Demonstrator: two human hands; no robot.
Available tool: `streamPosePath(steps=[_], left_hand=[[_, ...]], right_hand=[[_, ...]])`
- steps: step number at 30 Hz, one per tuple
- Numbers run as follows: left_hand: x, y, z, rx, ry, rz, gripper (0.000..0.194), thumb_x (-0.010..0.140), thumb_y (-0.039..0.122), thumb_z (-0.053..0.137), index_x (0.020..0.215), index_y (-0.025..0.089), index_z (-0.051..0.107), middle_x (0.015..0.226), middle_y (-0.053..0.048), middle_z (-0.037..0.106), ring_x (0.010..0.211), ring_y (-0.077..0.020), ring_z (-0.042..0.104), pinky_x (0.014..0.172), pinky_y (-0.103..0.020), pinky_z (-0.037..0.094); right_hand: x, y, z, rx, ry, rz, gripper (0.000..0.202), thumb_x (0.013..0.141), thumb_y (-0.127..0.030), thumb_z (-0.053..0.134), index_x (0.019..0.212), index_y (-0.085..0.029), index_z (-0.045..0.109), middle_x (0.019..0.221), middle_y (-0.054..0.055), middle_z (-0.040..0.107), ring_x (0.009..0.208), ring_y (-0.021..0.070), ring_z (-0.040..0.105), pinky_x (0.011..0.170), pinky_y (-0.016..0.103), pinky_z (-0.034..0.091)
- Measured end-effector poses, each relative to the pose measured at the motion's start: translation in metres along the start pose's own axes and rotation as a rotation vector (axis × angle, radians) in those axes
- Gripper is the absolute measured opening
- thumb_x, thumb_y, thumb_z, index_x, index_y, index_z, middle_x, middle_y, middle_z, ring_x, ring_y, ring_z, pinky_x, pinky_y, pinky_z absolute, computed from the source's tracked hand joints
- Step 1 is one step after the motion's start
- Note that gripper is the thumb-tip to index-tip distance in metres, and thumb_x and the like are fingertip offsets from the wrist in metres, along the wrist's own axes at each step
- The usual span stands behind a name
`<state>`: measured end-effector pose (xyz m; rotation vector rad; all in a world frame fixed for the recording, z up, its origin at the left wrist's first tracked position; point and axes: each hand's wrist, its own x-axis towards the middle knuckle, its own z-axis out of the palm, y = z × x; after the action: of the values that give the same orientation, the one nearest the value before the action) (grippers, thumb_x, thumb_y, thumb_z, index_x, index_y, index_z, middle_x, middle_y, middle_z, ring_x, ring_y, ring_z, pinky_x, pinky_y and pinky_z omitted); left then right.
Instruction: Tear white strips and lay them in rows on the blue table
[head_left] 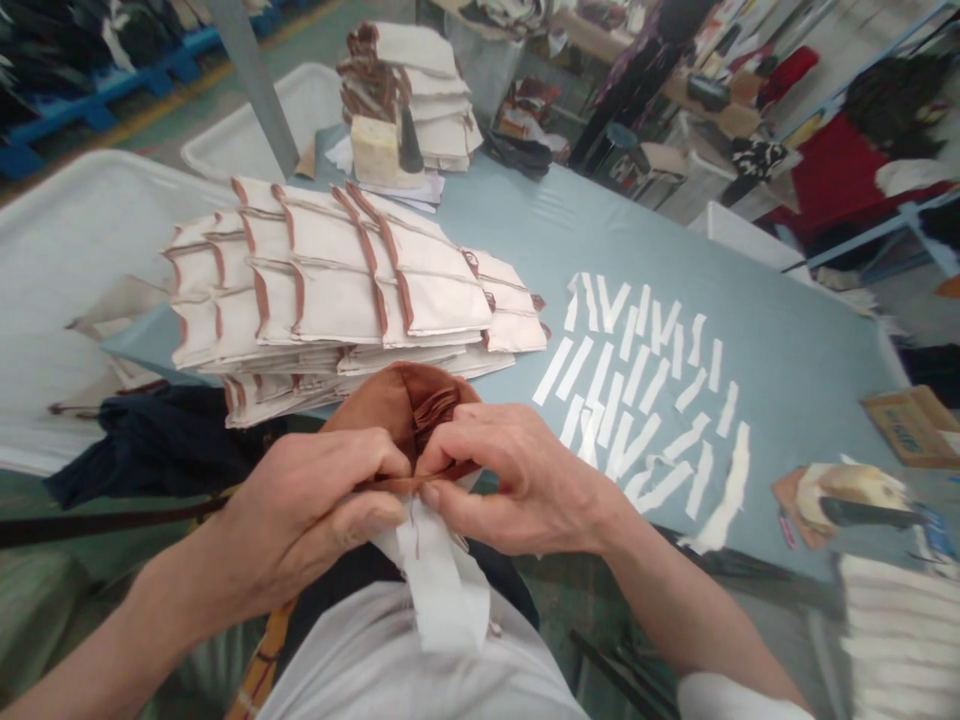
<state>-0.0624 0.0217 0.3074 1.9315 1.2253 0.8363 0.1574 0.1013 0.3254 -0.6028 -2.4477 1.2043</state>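
Close to my body, both hands pinch the edge of a brown fabric piece (375,408), which opens upward and shows gathered folds inside. My left hand (330,490) grips the edge with thumb and fingers on the left side. Right beside it, my right hand (502,475) pinches the same edge, its thumb near the seam. From that spot a white fabric strip (446,595) hangs down over my shirt. Part of the brown piece is hidden behind my fingers.
Stacked cream fabric pieces (322,290) with brown edging cover the table's left side. Several loose white strips (615,390) lie on the blue tabletop (795,370) to the right. An iron-like object (847,495) and a cardboard box (915,425) sit at the right edge. White bins (90,200) stand left.
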Motion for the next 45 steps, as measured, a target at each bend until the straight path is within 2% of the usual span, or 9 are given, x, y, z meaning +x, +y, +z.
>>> streamPosePath(steps=[9,13,17,23,28,33,37,41,45], left_hand=[[0.016,0.019,0.003,-0.215,-0.126,-0.156,0.042,0.093,0.034,0.064,0.058,0.020,0.046,0.053,0.008,0.039,0.048,-0.0088,0.034,0.046,-0.023,0.026],[0.007,0.012,0.016,-0.421,-0.101,-0.224,0.051,0.094,0.047,0.061,0.056,0.021,0.040,0.053,0.007,0.032,0.048,-0.0093,0.028,0.045,-0.025,0.022],[-0.002,0.003,0.029,-0.562,-0.042,-0.311,0.062,0.092,0.068,0.060,0.055,0.021,0.039,0.055,0.006,0.031,0.049,-0.0091,0.025,0.045,-0.026,0.018],[-0.011,-0.001,0.049,-0.869,0.016,-0.372,0.068,0.080,0.076,0.070,0.057,0.020,0.039,0.054,0.008,0.030,0.046,-0.0062,0.022,0.041,-0.022,0.015],[-0.011,0.003,0.047,-0.673,0.018,-0.204,0.066,0.083,0.070,0.072,0.054,0.019,0.042,0.052,0.007,0.036,0.047,-0.0070,0.027,0.043,-0.022,0.019],[-0.017,0.016,0.037,-0.198,-0.064,-0.012,0.044,0.096,0.033,0.068,0.061,0.019,0.044,0.056,0.009,0.040,0.049,-0.0068,0.036,0.047,-0.021,0.027],[-0.028,0.038,0.044,0.110,-0.052,0.146,0.035,0.100,0.015,0.051,0.066,0.021,0.042,0.059,0.009,0.045,0.051,-0.0074,0.045,0.053,-0.022,0.032],[-0.037,0.059,0.058,0.085,0.014,0.112,0.035,0.101,0.015,0.042,0.068,0.022,0.035,0.056,0.009,0.042,0.049,-0.0073,0.047,0.052,-0.021,0.034],[-0.042,0.065,0.066,-0.045,0.097,0.018,0.036,0.103,0.021,0.041,0.069,0.022,0.031,0.055,0.009,0.037,0.045,-0.0069,0.042,0.049,-0.021,0.033]], right_hand=[[-0.010,-0.005,-0.005,0.005,-0.053,-0.045,0.018,0.099,-0.028,0.062,0.082,-0.021,0.063,0.073,-0.001,0.063,0.070,0.0135,0.056,0.068,0.026,0.038],[-0.012,-0.005,-0.004,0.221,-0.107,-0.009,0.022,0.096,-0.034,0.068,0.081,-0.019,0.063,0.072,-0.003,0.059,0.065,0.0104,0.051,0.064,0.023,0.037],[-0.015,0.001,0.003,0.439,-0.168,0.032,0.025,0.100,-0.036,0.060,0.083,-0.018,0.063,0.071,-0.004,0.055,0.062,0.0093,0.046,0.059,0.022,0.036],[-0.025,0.005,0.007,0.399,-0.113,-0.035,0.021,0.101,-0.034,0.061,0.090,-0.016,0.065,0.076,-0.002,0.057,0.064,0.0090,0.049,0.059,0.020,0.036],[-0.033,0.002,-0.001,0.286,-0.143,-0.107,0.016,0.103,-0.028,0.058,0.096,-0.016,0.067,0.080,0.001,0.064,0.072,0.0119,0.057,0.069,0.023,0.042],[-0.041,-0.008,-0.009,0.048,-0.182,-0.173,0.016,0.105,-0.023,0.054,0.098,-0.018,0.067,0.082,0.002,0.068,0.075,0.0141,0.059,0.072,0.026,0.042],[-0.046,-0.014,-0.010,-0.054,-0.205,-0.208,0.015,0.105,-0.022,0.053,0.098,-0.019,0.066,0.085,0.003,0.069,0.081,0.0163,0.059,0.076,0.028,0.042],[-0.046,-0.009,-0.008,0.021,-0.224,-0.257,0.022,0.107,-0.033,0.056,0.093,-0.020,0.066,0.082,0.002,0.069,0.084,0.0164,0.061,0.081,0.029,0.043],[-0.037,0.009,-0.007,0.076,-0.104,-0.268,0.048,0.102,-0.062,0.055,0.080,-0.020,0.062,0.078,0.001,0.068,0.077,0.0149,0.059,0.080,0.030,0.041]])
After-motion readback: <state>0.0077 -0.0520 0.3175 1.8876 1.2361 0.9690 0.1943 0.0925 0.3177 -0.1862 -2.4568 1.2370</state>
